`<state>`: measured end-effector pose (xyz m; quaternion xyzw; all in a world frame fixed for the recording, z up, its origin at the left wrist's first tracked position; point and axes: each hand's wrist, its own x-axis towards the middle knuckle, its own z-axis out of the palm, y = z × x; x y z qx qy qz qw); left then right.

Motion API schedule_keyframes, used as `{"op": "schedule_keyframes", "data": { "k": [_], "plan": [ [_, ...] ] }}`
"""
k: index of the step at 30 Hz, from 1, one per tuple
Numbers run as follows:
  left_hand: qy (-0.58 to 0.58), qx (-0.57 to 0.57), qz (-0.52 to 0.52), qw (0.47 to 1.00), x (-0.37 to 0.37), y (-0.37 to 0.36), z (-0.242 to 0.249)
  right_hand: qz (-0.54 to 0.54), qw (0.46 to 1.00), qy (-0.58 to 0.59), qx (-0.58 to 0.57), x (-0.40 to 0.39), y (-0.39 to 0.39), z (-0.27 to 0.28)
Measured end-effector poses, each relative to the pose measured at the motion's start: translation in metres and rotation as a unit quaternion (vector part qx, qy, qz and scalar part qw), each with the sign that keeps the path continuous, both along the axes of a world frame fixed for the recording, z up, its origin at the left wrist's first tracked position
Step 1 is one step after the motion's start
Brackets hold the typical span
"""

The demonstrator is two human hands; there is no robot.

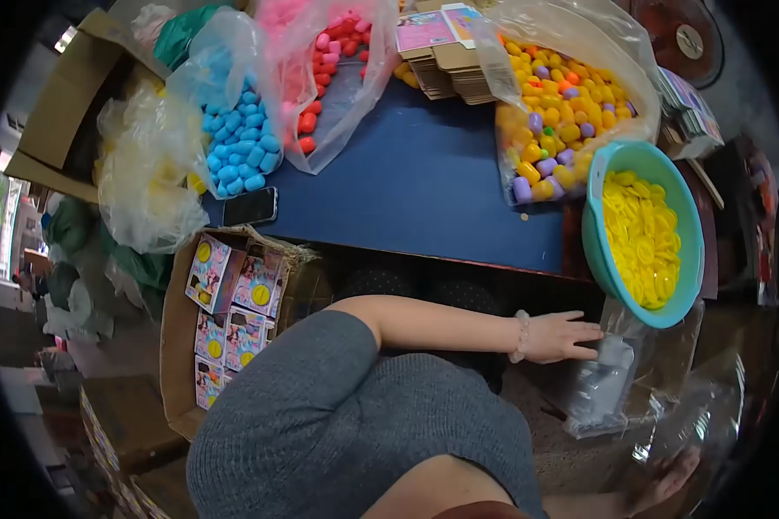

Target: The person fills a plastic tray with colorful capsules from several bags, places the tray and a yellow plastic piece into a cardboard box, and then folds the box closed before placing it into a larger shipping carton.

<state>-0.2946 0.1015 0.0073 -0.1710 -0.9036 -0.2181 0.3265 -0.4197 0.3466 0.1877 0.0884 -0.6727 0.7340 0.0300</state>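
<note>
- Beyond the near right corner of the blue surface, below the bowl: left hand, pale beaded bracelet at the wrist. Fingers extended and slightly spread, palm not closed on anything; fingertips at the near edge of a flat, folded stack of clear plastic. Contact likely, not certain.
- Lower right: right hand, blurred, fingers partly bent, at a loose sheet of clear, glossy film. Cannot tell how far it is open, or whether it grips the film.
- Clear plastic lies low, off the surface. Judgement: the step is handling this thin film. Best done by steadying the stack with flat left fingers, taking one layer at its edge with the right, and drawing it off slowly; layers may cling together.
- Just above the stack: round turquoise plastic bowl of flat yellow discs, jutting past the surface's edge. Keep wrist and film clear of its rim; a snag could tip it.
- Farther out: clear bag of orange, yellow and purple capsule-shaped pieces; black phone at the near left edge.
- Hard to make out: whether stack and film are joined; what supports the stack; the right palm, veiled by glare and blur. Right forearm mostly cut off at the bottom; bowl's base hidden.
</note>
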Motion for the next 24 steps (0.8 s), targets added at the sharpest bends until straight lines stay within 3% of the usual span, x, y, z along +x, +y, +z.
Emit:
{"op": "schedule_keyframes", "data": {
  "k": [1, 2, 3, 6, 7, 10, 12, 15, 16, 17, 19, 20, 24],
  "plan": [
    [-0.012, 0.051, 0.026, 0.998, 0.025, -0.022, 0.015, 0.176, 0.979, -0.018, -0.1, -0.007, 0.003, -0.006],
    [-0.024, 0.119, 0.057, 0.991, 0.051, -0.051, 0.027, 0.344, 0.918, -0.038, -0.196, -0.011, 0.003, -0.013],
    [-0.035, 0.187, 0.086, 0.978, 0.082, -0.084, 0.039, 0.496, 0.818, -0.059, -0.285, -0.009, -0.008, -0.017],
    [0.017, 0.202, 0.39, 0.898, 0.197, -0.18, 0.065, 0.536, 0.79, 0.083, -0.286, 0.019, -0.09, -0.069],
    [0.026, 0.172, 0.492, 0.853, 0.238, -0.21, 0.071, 0.555, 0.776, 0.035, -0.297, 0.044, -0.131, -0.085],
    [0.045, 0.067, 0.668, 0.74, 0.365, -0.305, 0.064, 0.591, 0.736, -0.136, -0.301, 0.118, -0.239, -0.125],
    [-0.005, 0.023, 0.723, 0.69, 0.436, -0.358, 0.062, 0.566, 0.735, -0.274, -0.253, 0.162, -0.278, -0.152],
    [-0.078, -0.058, 0.713, 0.694, 0.505, -0.439, 0.024, 0.546, 0.772, -0.309, -0.105, 0.198, -0.29, -0.192],
    [-0.198, 0.014, 0.688, 0.698, 0.508, -0.447, 0.033, 0.549, 0.77, -0.309, -0.103, 0.2, -0.286, -0.196],
    [-0.198, 0.015, 0.69, 0.696, 0.506, -0.454, 0.037, 0.556, 0.771, -0.31, 0.009, 0.197, -0.279, -0.199],
    [-0.362, -0.029, 0.718, 0.593, 0.497, -0.468, 0.04, 0.58, 0.734, -0.303, 0.182, 0.184, -0.275, -0.192],
    [-0.362, -0.028, 0.718, 0.593, 0.5, -0.479, 0.036, 0.602, 0.7, -0.297, 0.243, 0.175, -0.274, -0.181],
    [-0.288, 0.039, 0.727, 0.621, 0.522, -0.55, 0.031, 0.579, 0.75, -0.163, 0.275, 0.149, -0.284, -0.141]
  ]
}}
